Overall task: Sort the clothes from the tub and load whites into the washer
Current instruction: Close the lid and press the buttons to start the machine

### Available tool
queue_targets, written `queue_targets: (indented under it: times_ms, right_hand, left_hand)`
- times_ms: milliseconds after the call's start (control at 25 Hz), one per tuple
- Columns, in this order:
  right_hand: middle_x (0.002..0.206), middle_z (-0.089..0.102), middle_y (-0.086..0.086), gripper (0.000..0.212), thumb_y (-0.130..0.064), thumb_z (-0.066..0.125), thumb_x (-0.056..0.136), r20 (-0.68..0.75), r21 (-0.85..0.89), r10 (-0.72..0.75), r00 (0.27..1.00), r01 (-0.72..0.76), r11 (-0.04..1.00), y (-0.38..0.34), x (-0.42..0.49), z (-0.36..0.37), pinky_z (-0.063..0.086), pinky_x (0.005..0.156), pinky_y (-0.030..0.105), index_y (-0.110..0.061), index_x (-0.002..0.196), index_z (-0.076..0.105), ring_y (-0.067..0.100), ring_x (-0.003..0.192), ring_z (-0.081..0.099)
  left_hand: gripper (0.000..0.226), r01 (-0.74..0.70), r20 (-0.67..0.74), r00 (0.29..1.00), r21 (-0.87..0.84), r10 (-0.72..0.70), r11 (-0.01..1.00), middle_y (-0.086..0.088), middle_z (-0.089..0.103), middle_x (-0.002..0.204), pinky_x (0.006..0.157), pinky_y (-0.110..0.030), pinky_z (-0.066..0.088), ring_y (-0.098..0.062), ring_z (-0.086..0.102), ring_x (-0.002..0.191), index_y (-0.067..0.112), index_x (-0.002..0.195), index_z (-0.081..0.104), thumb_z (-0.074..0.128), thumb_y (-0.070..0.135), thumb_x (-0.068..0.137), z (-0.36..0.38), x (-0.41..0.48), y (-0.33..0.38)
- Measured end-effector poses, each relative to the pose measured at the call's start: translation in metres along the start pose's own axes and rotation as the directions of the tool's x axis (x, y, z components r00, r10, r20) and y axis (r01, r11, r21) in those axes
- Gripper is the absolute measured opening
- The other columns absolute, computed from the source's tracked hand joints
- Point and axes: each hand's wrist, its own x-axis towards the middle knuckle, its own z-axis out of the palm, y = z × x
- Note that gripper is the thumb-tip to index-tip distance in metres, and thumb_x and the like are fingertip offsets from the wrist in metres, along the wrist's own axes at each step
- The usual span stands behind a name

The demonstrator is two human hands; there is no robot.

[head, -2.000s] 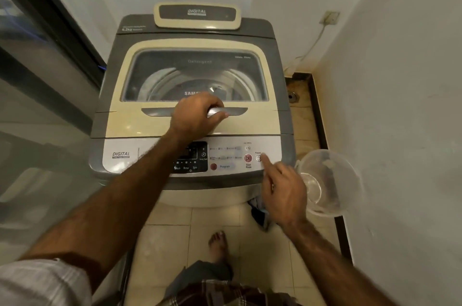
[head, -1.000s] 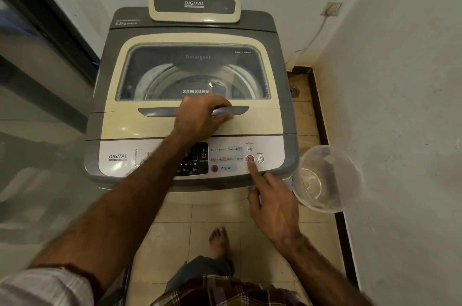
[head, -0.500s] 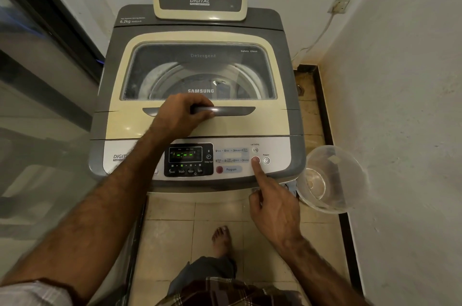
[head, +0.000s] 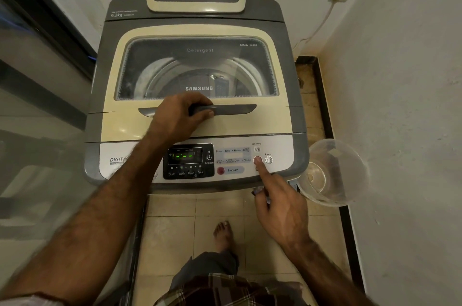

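Right hand (head: 282,208) first, nearest me: forefinger out straight, its tip on the red start button (head: 257,160), the other fingers loosely tucked and holding nothing. Down by it on the floor (head: 172,238), just beside the washer's right front corner, sits the clear tub (head: 350,155), mouth tipped up toward me. It looks empty, so I judge the sorting finished. A scrap of dark cloth (head: 260,192) peeps out behind that hand. Coloureds left out, I'd guess, but too little shows.

Onto the washer (head: 285,68) itself: it stands upright in the corner, control panel facing me at the near edge, top running lengthwise away from me to the wall. The display (head: 184,155) glows green, so the power is on.

Further out, my left hand (head: 180,118) is wrapped round the lid handle (head: 232,108), a bar lying left to right, thumb beneath it. The lid (head: 240,125) lies flat and closed.

Beyond that, the glass window (head: 197,68) shows the drum, but I cannot tell what lies inside it. Loading seems done by my reckoning, and starting the cycle is what's left.
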Motion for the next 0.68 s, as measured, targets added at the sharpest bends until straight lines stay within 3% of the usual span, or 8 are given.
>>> queue_targets:
  times_ms: [320, 680]
  right_hand:
    - [0.098, 0.069, 0.001, 0.063, -0.021, 0.059, 0.089, -0.014, -0.028, -0.008, 1.0, 0.008, 1.0, -0.003, 0.0016, 0.0025, 0.055, 0.055, 0.025, -0.021, 0.15, 0.042, 0.012, 0.071, 0.061]
    - [0.089, 0.062, -0.003, 0.065, -0.021, 0.055, 0.087, 0.013, -0.066, 0.007, 1.0, -0.006, 0.998, -0.0049, 0.003, 0.0058, 0.048, 0.046, 0.023, -0.02, 0.151, 0.04, 0.01, 0.063, 0.051]
  left_hand:
    - [0.025, -0.034, -0.013, 0.999, 0.016, 0.034, 0.999, -0.002, 0.071, 0.111, 0.087, -0.03, 0.052, -0.012, 0.062, 0.099, 0.016, 0.12, 0.071, 0.068, 0.026, 0.097, 0.0006, -0.0021, 0.0034]
    - [0.025, -0.044, -0.019, 0.999, 0.036, 0.044, 0.998, -0.003, 0.072, 0.111, 0.088, -0.038, 0.057, -0.017, 0.065, 0.1, 0.017, 0.119, 0.072, 0.069, 0.029, 0.097, 0.0013, 0.0005, -0.0013]
